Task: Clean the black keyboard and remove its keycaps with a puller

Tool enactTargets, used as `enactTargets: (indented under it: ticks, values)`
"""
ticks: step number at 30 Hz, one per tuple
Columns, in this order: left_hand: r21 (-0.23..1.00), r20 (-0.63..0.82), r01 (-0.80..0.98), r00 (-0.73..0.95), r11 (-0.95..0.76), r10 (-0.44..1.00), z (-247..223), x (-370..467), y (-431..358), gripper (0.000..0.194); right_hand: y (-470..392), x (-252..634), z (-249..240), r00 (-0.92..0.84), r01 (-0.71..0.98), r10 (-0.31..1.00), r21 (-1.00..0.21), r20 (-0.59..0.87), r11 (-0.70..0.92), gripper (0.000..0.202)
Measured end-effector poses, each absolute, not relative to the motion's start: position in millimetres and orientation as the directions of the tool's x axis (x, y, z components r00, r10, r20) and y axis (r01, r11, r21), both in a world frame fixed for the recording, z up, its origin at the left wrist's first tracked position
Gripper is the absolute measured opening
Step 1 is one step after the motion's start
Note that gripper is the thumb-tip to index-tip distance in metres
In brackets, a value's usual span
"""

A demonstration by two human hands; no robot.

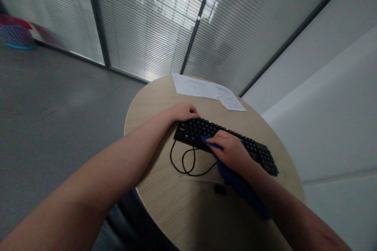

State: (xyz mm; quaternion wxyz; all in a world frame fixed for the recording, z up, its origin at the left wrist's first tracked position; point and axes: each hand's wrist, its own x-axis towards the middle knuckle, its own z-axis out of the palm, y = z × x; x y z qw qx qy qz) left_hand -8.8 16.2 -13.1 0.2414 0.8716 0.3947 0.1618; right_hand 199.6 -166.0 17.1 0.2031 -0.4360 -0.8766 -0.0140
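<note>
As we look down at a round, light wood counter [159, 200], we see our two bare hands at a black keyboard [197, 131] that lies across its middle, slanting from upper left to lower right. Our left hand [185, 111] rests at the keyboard's far edge, near its left end, with the fingers curled in; we cannot tell whether the fingertips grip that edge or only touch it. Our right hand [228, 149] is over the near side of the keyboard, its thumb and fingers closed on a blue cloth [232, 176]. One corner of the cloth pokes out past our fingertips onto the keys, while the rest hangs below the hand and trails along the counter beneath our right forearm. A black cable [188, 173] loops on the wood between the keyboard and us. Near the cloth sits a small dark rectangle [220, 189], too dim to identify. Printed white papers [203, 88] lie along the far rim of the counter, beyond the keyboard. Behind them stand glass panels with blinds [147, 19], and at far left a pink and blue basket [17, 36] sits on the grey floor [73, 98].
</note>
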Motion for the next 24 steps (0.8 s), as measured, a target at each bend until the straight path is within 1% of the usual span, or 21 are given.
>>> enactTargets:
  ticks: [4,9,14,19,24]
  values:
    - [0.548,0.103,0.601,0.642,-0.582,0.759,-14,-9,17,0.042,-160,179,6,-0.574,0.774,0.757,-0.095,0.313,0.626,0.017]
    - [0.56,0.108,0.579,0.657,-0.592,0.746,-14,-10,17,0.043,-164,172,14,-0.601,0.795,0.788,0.004,0.133,0.606,0.024]
    - [0.577,0.091,0.572,0.665,-0.583,0.741,-13,-10,17,0.043,-175,193,36,-0.535,0.842,0.844,0.063,-0.037,0.536,0.025]
    - [0.601,0.083,0.558,0.669,-0.573,0.739,-11,-10,16,0.041,-184,230,43,-0.508,0.855,0.851,0.045,-0.134,0.517,0.026]
    - [0.599,0.104,0.551,0.666,-0.581,0.739,-13,-11,18,0.041,-191,253,41,-0.5,0.86,0.856,0.036,-0.133,0.509,0.027]
